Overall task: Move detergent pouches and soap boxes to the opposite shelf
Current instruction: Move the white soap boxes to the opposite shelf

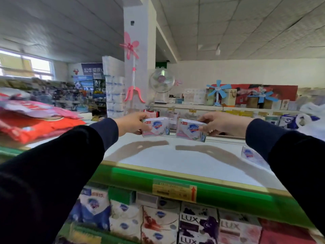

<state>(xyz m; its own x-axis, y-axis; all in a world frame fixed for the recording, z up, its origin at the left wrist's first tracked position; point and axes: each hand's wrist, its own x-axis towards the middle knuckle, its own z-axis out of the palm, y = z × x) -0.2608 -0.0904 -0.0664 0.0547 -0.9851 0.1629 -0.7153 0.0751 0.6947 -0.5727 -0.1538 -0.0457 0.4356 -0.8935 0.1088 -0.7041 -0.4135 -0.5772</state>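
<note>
Both arms out over the white shelf top (pixel 175 161). My left hand (pixel 131 123) clamps one soap box (pixel 156 126), thumb on top, fingers beneath. My right hand (pixel 219 124) pinches the second soap box (pixel 191 130) by its right end. Boxes side by side, just apart, above the shelf.

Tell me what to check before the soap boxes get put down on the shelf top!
1. Left hand grips the left soap box: ok.
2. Right hand grips the right soap box: ok.
3. Bare white shelf top lies under both boxes: ok.
4. The two boxes are apart, not bumping: ok.
5. Another soap box lies on the right, clear of the landing spot: ok.
6. Red detergent pouches piled on the left stay out of the way: ok.
7. Boxes undamaged: cannot tell, picture blurred.
</note>
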